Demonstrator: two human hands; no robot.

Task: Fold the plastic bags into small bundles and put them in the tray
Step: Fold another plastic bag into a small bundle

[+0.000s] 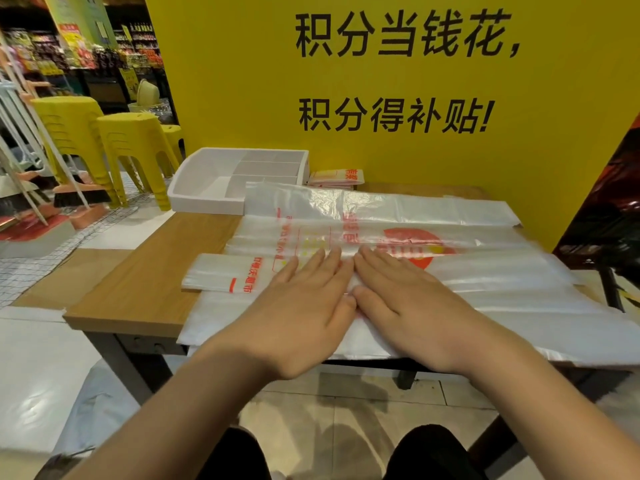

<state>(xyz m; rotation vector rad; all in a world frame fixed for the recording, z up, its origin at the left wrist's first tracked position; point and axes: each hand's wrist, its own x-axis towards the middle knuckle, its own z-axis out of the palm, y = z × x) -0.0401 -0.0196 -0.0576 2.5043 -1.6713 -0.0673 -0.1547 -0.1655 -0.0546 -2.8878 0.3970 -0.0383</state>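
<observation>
A stack of clear plastic bags point(485, 271) with red print lies flat across the wooden table point(138, 289). My left hand point(304, 303) and my right hand point(405, 299) press flat on the top bag side by side, fingers straight, thumbs nearly touching. A folded strip of bag point(221, 273) sticks out to the left of my left hand. The white divided tray point(207, 199) stands at the table's far left corner; the compartments I can see hold nothing. Small folded bundles point(336, 176) lie on the table to the right of the tray.
A yellow wall panel point(381, 81) with black lettering rises right behind the table. Yellow plastic stools point(135, 150) and brooms point(79, 197) stand on the floor to the left. Bag edges hang over the table's near edge above my knees.
</observation>
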